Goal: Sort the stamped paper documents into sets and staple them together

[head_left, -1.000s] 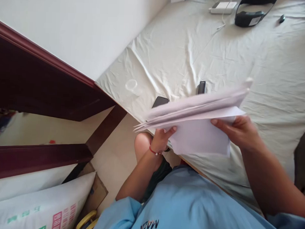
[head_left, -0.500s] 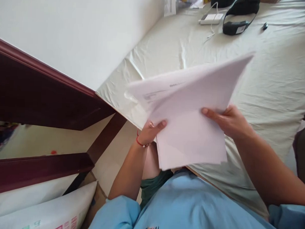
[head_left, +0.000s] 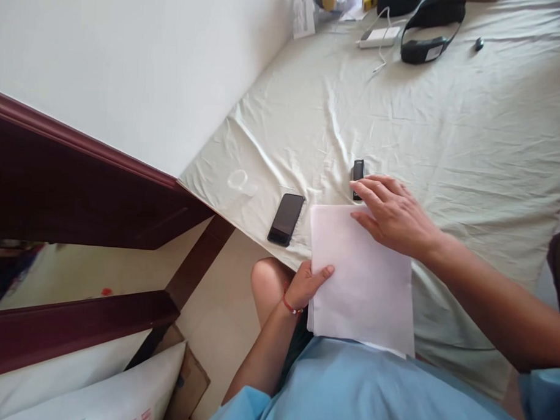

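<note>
A stack of white paper sheets [head_left: 362, 292] lies face-blank against my lap and the bed's edge. At its left side my left hand [head_left: 308, 284] grips the stack, thumb on top and fingers hidden underneath. My right hand [head_left: 392, 217] is over the upper right of the paper, palm down, fingers stretched out. Its fingertips come close to the lower end of a small black oblong object [head_left: 358, 170] lying on the sheet; whether they touch it I cannot tell. A black smartphone [head_left: 286, 219] rests left of the paper, near the bed's edge.
On the bed sheet [head_left: 494, 132] lie a clear plastic ring-shaped item [head_left: 237, 180], a white box with a cable [head_left: 379, 37], a black strapped device [head_left: 423, 49] and a small dark object [head_left: 479, 43]. A dark red wooden frame [head_left: 79, 160] and white sacks [head_left: 104, 381] stand left.
The paper stack has come down and toward my body, lying flatter and uncovering the phone and the black object. My right hand has let go of its edge and moved to its top.
</note>
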{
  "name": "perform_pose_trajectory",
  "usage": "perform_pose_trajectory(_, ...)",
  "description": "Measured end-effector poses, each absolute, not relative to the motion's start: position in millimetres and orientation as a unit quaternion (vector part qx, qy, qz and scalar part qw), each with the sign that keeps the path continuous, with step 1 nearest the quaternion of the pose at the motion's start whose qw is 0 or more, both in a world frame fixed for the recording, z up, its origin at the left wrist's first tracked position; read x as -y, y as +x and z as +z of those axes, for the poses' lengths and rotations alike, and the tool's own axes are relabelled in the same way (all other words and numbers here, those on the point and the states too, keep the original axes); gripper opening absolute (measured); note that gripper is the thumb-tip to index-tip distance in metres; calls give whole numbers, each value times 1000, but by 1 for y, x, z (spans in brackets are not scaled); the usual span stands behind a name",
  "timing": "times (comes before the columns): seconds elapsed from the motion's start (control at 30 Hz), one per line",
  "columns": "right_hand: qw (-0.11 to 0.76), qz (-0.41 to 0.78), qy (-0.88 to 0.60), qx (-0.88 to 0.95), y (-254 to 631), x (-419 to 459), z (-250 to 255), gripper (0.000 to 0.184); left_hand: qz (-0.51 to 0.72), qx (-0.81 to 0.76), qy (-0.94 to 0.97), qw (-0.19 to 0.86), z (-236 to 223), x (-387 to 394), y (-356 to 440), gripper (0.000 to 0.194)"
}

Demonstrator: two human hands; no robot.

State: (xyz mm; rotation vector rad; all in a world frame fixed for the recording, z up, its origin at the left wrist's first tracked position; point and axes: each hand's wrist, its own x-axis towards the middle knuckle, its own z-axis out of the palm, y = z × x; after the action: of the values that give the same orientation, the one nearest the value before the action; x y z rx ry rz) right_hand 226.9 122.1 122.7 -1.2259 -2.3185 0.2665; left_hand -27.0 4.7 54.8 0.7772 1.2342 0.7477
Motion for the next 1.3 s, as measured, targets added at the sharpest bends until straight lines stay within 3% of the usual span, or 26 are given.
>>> perform_pose_trajectory(0.1,121,191,-436,871,222,-136,126,42,340,-536,381,672,58,4,-22,71)
perform_pose_trajectory(0.17,80,250,-455,851,224,-140,118,40,355,-549,432,622,57,13,-24,69)
perform_pose_trajectory(0.3,124,300,-497,805,225,-140,99,31,326,-607,520,505,51,35,-34,52)
perform_pose_trajectory(0.4,120,317,-495,800,221,-141,93,33,296,-640,541,459,47,45,-38,52)
perform_pose_trajectory(0.57,68,271,-487,827,215,-146,88,36,335,-605,493,527,44,45,-33,59)
perform_pose_trajectory(0.8,72,259,-441,856,210,-145,80,38,381,-577,325,645,32,55,-27,76)
perform_pose_trajectory(1.13,-9,216,-505,835,192,-139,82,35,322,-637,457,530,28,65,-21,79)
perform_pose_trajectory(1.3,1,236,-505,830,193,-139,76,35,323,-602,406,607,28,70,-14,80)
